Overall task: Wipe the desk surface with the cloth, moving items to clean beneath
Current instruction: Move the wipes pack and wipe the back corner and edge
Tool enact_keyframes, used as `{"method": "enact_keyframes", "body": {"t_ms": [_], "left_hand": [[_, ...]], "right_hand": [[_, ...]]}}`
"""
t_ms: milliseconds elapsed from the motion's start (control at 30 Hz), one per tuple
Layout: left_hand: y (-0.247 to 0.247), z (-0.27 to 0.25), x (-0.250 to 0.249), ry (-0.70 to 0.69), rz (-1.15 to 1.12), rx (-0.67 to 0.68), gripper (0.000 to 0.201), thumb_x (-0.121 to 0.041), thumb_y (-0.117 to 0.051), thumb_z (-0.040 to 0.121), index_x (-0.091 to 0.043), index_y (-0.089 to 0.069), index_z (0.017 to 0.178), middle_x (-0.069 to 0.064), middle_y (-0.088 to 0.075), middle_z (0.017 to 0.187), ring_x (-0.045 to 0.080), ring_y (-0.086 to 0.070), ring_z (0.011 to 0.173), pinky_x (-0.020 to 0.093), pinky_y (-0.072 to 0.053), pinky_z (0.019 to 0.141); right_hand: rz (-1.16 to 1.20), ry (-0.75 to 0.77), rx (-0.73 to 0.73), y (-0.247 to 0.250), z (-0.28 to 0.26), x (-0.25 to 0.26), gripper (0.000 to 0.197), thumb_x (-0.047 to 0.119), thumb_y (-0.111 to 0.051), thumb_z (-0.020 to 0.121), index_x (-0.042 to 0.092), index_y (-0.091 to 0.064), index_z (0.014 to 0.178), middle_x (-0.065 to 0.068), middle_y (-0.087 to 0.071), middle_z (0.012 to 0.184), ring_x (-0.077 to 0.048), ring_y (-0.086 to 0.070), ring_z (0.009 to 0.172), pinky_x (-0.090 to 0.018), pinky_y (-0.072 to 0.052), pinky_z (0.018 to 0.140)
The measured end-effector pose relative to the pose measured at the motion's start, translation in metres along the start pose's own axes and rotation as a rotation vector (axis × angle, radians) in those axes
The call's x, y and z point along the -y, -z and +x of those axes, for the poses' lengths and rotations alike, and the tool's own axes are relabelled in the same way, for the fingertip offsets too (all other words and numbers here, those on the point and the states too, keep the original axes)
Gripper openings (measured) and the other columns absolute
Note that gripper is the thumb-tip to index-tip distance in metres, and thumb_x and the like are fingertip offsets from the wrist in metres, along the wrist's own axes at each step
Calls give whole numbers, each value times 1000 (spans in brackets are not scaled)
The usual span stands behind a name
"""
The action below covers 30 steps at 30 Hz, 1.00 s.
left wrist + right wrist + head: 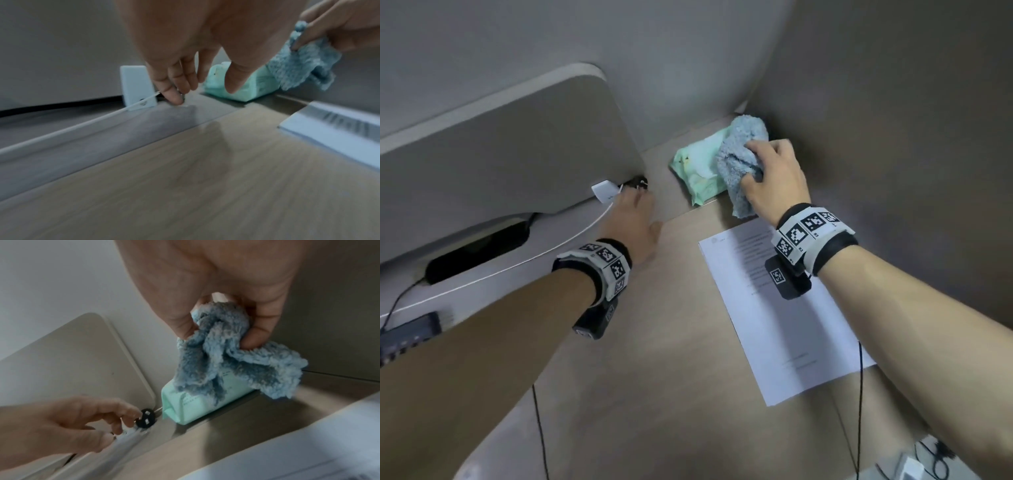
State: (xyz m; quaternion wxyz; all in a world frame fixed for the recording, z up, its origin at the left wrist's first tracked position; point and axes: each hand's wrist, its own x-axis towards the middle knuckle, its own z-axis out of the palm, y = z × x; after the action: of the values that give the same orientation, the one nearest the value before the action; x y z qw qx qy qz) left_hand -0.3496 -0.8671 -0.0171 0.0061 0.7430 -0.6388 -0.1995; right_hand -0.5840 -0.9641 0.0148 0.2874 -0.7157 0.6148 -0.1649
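Writing: the printed sheet carries lines of text and a small round mark at its top corner, all too small to read. The green wipes pack bears print that is not legible in any view. The white tag shows faint marks, unreadable. The wristbands carry square black-and-white coded markers.

Right hand: fingers and thumb curled round the bunched blue cloth, which hangs over the wipes pack at about 1 o'clock from the desk centre, in the far right corner where the two walls meet.

Left hand: fingers bent down at about 11 o'clock, tips at a small black key fob beside the white tag and its white cord. Whether they pinch it or only touch it cannot be told.

Edges and room: the wipes pack lies just beside the monitor's right edge and near the right wall. The sheet lies at 3 o'clock on the desk, its far corner near the cloth. Bare wood shows from centre to 6 o'clock, between both forearms.
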Motion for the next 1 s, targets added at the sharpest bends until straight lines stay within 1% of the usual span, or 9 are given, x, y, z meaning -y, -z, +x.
{"method": "enact_keyframes", "body": {"t_ms": [133, 267, 367, 467, 633, 700, 800, 933, 1000], "left_hand": [[-1, -3, 20, 35, 87, 101, 59, -22, -53, 90, -12, -36, 145, 23, -42, 137, 42, -40, 124, 45, -35, 103], [-3, 0, 21, 35, 170, 161, 57, -26, -49, 91, -15, -32, 145, 20, -42, 135, 40, -40, 122, 48, -39, 99], [-6, 4, 20, 0, 246, 178, 63, -27, -47, 92, -19, -22, 149, 20, -39, 138, 40, -41, 122, 47, -39, 99], [-7, 7, 18, -16, 324, 174, 66, -23, -47, 91, -23, -18, 150, 21, -37, 140, 38, -42, 120, 43, -42, 93], [-4, -4, 20, 57, 240, 186, 59, -26, -49, 91, -20, -28, 146, 12, -41, 132, 33, -40, 121, 42, -44, 84], [-2, -13, 29, 74, 195, 178, 45, -27, -50, 91, -17, -40, 134, 12, -43, 128, 33, -42, 117, 41, -43, 81], [0, -31, 53, 99, 101, 184, 32, -27, -48, 90, -14, -49, 119, 13, -45, 124, 34, -43, 113, 45, -45, 84], [2, -60, 91, 168, 18, 161, 34, -28, -49, 90, -14, -51, 121, 11, -49, 128, 35, -45, 115, 48, -46, 92], [2, -75, 109, 195, -21, 151, 36, -28, -51, 90, -15, -52, 124, 9, -51, 131, 34, -47, 118, 45, -44, 95]], "right_hand": [[-18, 47, 63, -15, -11, 16, 54, 23, -59, 84, 25, -51, 137, -3, -45, 127, -24, -54, 109, -28, -42, 91], [-32, 62, 98, -26, -18, 24, 53, 22, -59, 84, 25, -51, 137, -4, -46, 128, -24, -56, 105, -28, -43, 90], [-59, 80, 108, -31, -22, 29, 53, 22, -60, 84, 25, -52, 136, -3, -46, 128, -25, -56, 103, -32, -48, 87], [-62, 110, 116, -36, -25, 33, 53, 21, -59, 82, 23, -53, 135, -5, -46, 127, -26, -57, 100, -32, -49, 85], [-100, 165, 178, -43, -33, 45, 53, 25, -59, 82, 21, -54, 134, -8, -46, 125, -30, -58, 98, -40, -52, 85], [-153, 228, 229, -49, -40, 55, 53, 28, -59, 82, 20, -53, 134, -9, -46, 126, -32, -57, 100, -41, -52, 85], [-311, 284, 342, -68, -52, 70, 51, 34, -59, 83, 17, -54, 132, -11, -45, 129, -35, -58, 101, -42, -51, 84], [-492, 85, 433, -97, -39, 86, 56, 37, -55, 90, 7, -46, 137, -13, -34, 145, -34, -58, 113, -41, -47, 92], [-511, 77, 442, -115, -31, 98, 58, 37, -53, 91, 7, -43, 140, -12, -34, 145, -34, -55, 119, -41, -46, 95]]}}
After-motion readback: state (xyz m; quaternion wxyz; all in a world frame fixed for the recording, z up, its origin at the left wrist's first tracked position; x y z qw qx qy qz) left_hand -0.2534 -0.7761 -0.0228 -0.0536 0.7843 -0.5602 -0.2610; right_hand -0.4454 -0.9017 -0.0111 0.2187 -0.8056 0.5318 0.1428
